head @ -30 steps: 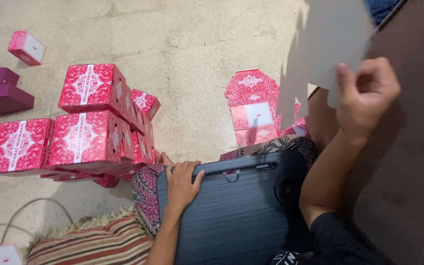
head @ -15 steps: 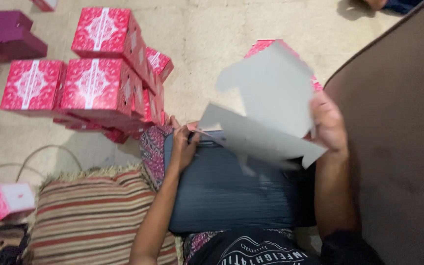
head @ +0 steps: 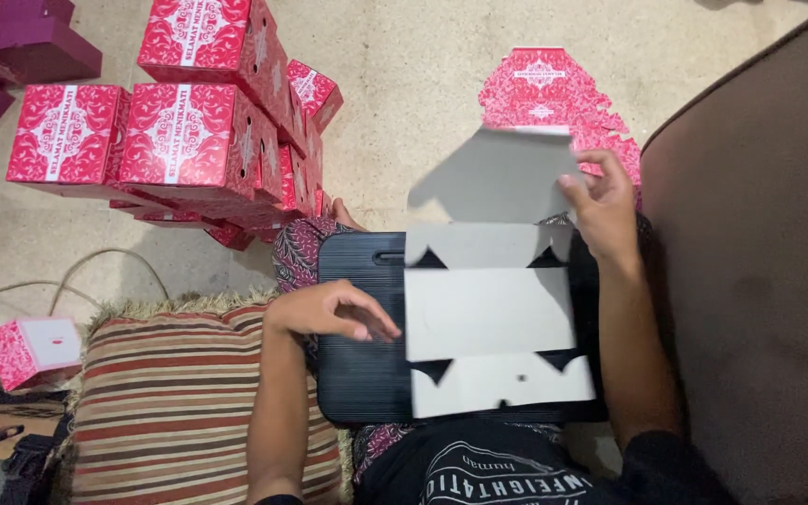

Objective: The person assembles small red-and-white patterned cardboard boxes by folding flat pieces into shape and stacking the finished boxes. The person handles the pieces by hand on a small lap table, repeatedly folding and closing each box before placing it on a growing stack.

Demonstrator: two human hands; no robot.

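A flat grey cardboard box blank [head: 490, 313] lies plain side up on a black ribbed lap board [head: 357, 365] across my legs. My right hand [head: 600, 201] pinches the blank's far right flap and holds that flap raised. My left hand [head: 329, 310] rests on the board just left of the blank, fingers loosely curled, holding nothing. A pile of flat red patterned blanks [head: 554, 93] lies on the floor beyond the board.
Several folded red patterned boxes [head: 180, 131] are stacked on the floor at the left. Dark purple boxes [head: 30, 42] sit at the top left. A striped cushion [head: 170, 402] lies by my left arm, a small red box [head: 35, 351] beside it. A brown sofa [head: 759, 281] fills the right.
My right hand brought the grey blank down from up in the air and laid it flat on the lap board. My left hand slid from the board's far edge to beside the blank.
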